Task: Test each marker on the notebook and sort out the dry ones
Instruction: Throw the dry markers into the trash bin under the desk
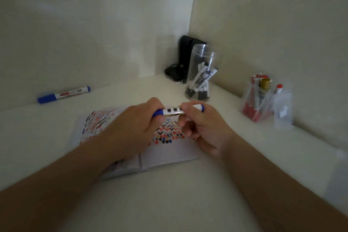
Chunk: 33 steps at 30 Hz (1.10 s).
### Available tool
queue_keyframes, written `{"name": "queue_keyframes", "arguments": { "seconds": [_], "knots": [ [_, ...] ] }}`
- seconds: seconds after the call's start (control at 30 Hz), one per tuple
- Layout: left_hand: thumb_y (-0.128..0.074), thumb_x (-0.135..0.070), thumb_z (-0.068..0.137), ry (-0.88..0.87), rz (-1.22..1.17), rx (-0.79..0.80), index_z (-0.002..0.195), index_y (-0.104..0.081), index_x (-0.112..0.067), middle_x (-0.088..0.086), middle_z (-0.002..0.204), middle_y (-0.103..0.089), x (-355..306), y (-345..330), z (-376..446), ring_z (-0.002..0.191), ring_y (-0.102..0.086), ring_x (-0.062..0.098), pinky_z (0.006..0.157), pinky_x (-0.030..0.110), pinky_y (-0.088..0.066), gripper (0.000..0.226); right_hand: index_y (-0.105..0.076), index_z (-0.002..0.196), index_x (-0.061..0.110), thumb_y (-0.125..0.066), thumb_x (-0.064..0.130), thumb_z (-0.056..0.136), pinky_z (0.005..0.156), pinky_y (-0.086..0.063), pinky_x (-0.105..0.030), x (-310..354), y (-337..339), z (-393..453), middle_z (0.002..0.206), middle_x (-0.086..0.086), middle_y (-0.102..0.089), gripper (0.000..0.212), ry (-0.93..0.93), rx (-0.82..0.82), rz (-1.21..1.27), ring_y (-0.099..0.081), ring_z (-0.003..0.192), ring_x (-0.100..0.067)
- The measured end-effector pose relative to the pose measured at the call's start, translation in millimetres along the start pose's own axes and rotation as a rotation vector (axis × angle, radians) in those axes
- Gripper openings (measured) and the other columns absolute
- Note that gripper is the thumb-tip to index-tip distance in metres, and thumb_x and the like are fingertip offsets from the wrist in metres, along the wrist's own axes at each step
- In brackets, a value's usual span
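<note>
From the head view, our left hand (138,124) and right hand (203,128) each curl round one end of a blue marker (174,111) above the notebook (165,149), already crowded with test marks. Markers wait in the jar (202,73); we judge ourselves midway.

honestly nothing here is readable. The blue marker held in both hands (174,111) has a few dark blocks printed on its white barrel, but they're just blobs. The blue marker lying by the wall (64,94) has a red label, too blurry to read. Same with the dark print on the markers in the clear jar (202,81)
</note>
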<state>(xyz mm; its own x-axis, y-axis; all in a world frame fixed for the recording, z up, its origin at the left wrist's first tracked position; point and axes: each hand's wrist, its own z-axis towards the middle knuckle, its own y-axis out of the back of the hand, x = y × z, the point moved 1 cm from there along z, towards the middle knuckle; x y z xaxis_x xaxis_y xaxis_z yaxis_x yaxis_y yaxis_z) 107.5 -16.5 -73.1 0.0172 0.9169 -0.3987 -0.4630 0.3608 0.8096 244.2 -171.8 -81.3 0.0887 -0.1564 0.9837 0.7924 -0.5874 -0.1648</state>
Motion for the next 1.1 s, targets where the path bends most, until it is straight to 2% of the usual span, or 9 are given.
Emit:
{"name": "queue_keyframes", "arguments": {
  "seconds": [0.13, 0.27, 0.37, 0.43, 0.5, 0.6, 0.7, 0.9, 1.1],
  "knots": [
    [-0.048, -0.037, 0.106, 0.097, -0.119, 0.185, 0.096, -0.046, -0.030, -0.003, 0.068, -0.066, -32.0, -7.6, 16.3, 0.060, -0.059, 0.007, 0.054, 0.019, -0.041, 0.012, -0.065, 0.086, 0.012, -0.065, 0.023, 0.102, 0.048, -0.034, -0.026, 24.0, 18.1, -6.8, 0.060, -0.009, -0.058, 0.020, 0.038, -0.147, -0.128, -0.046, 0.050, -0.018],
    [-0.060, -0.033, 0.101, 0.198, -0.518, 0.177, 0.102, -0.060, -0.027, -0.009, 0.085, -0.077, -89.9, -28.2, 62.5, 0.071, -0.070, 0.006, 0.065, 0.021, -0.052, 0.006, -0.062, 0.097, 0.005, -0.064, 0.025, 0.103, 0.043, -0.031, -0.023, 68.8, 62.5, -24.4, 0.055, -0.006, -0.044, 0.022, 0.178, -0.322, -0.095, -0.037, 0.045, -0.013],
    [-0.064, -0.030, 0.098, 0.181, -0.696, 0.135, 0.103, -0.068, -0.039, -0.007, 0.093, -0.077, -135.5, -49.5, 98.0, 0.086, -0.073, 0.016, 0.079, 0.038, -0.057, 0.011, -0.063, 0.096, 0.004, -0.063, 0.028, 0.103, 0.044, -0.037, -0.024, 112.1, 109.1, -43.1, 0.065, -0.010, -0.055, 0.025, 0.258, -0.487, -0.166, -0.048, 0.050, -0.016],
    [-0.062, -0.022, 0.099, 0.147, -0.788, 0.129, 0.096, -0.070, -0.054, -0.013, 0.090, -0.077, -161.3, -59.5, 114.2, 0.087, -0.071, 0.012, 0.081, 0.035, -0.055, 0.033, -0.066, 0.094, 0.007, -0.064, 0.030, 0.103, 0.048, -0.046, -0.024, 139.0, 142.6, -52.3, 0.072, -0.010, -0.062, 0.025, 0.302, -0.631, -0.174, -0.059, 0.055, -0.019],
    [-0.057, -0.021, 0.101, 0.119, -0.749, 0.158, 0.088, -0.068, -0.061, -0.024, 0.083, -0.074, -178.4, -67.6, 120.8, 0.079, -0.067, -0.003, 0.082, 0.029, -0.053, 0.044, -0.065, 0.093, 0.011, -0.065, 0.035, 0.101, 0.057, -0.053, -0.025, 160.4, 173.7, -57.8, 0.074, -0.004, -0.063, 0.025, 0.366, -0.796, -0.221, -0.064, 0.062, -0.020],
    [-0.055, -0.033, 0.102, 0.080, -0.513, 0.180, 0.106, -0.064, -0.050, -0.023, 0.100, -0.071, -177.7, -80.2, 122.3, 0.092, -0.064, -0.007, 0.086, 0.026, -0.055, 0.019, -0.061, 0.090, 0.020, -0.064, 0.037, 0.100, 0.076, -0.063, -0.036, 170.5, 209.7, -56.5, 0.080, 0.002, -0.064, 0.019, 0.439, -0.955, -0.344, -0.067, 0.064, -0.011],
    [-0.059, -0.035, 0.099, 0.054, -0.322, 0.222, 0.116, -0.070, -0.041, -0.022, 0.112, -0.069, -154.4, -87.7, 117.9, 0.099, -0.062, -0.007, 0.087, 0.020, -0.052, 0.021, -0.063, 0.098, 0.025, -0.066, 0.029, 0.100, 0.083, -0.063, -0.046, 153.4, 224.1, -43.2, 0.087, 0.004, -0.067, 0.006, 0.386, -0.930, -0.549, -0.070, 0.071, -0.012],
    [-0.062, -0.035, 0.096, 0.105, -0.269, 0.250, 0.109, -0.071, -0.044, -0.027, 0.102, -0.068, -114.1, -92.1, 100.0, 0.094, -0.061, -0.011, 0.082, 0.014, -0.047, 0.018, -0.046, 0.129, 0.035, -0.060, 0.028, 0.104, 0.061, -0.049, -0.027, 116.7, 221.6, -14.4, 0.098, 0.011, -0.066, 0.029, 0.224, -0.706, -1.142, -0.063, 0.075, -0.009],
    [-0.063, -0.035, 0.096, 0.117, -0.264, 0.249, 0.108, -0.071, -0.044, -0.026, 0.102, -0.068, -96.1, -86.7, 89.4, 0.097, -0.062, -0.009, 0.079, 0.014, -0.044, 0.017, -0.069, 0.120, 0.026, -0.046, 0.025, 0.107, 0.085, -0.049, -0.033, 102.4, 226.4, -4.0, 0.110, -0.005, -0.074, 0.026, 0.177, -0.718, -1.305, -0.066, 0.099, -0.029]
  ]
}}
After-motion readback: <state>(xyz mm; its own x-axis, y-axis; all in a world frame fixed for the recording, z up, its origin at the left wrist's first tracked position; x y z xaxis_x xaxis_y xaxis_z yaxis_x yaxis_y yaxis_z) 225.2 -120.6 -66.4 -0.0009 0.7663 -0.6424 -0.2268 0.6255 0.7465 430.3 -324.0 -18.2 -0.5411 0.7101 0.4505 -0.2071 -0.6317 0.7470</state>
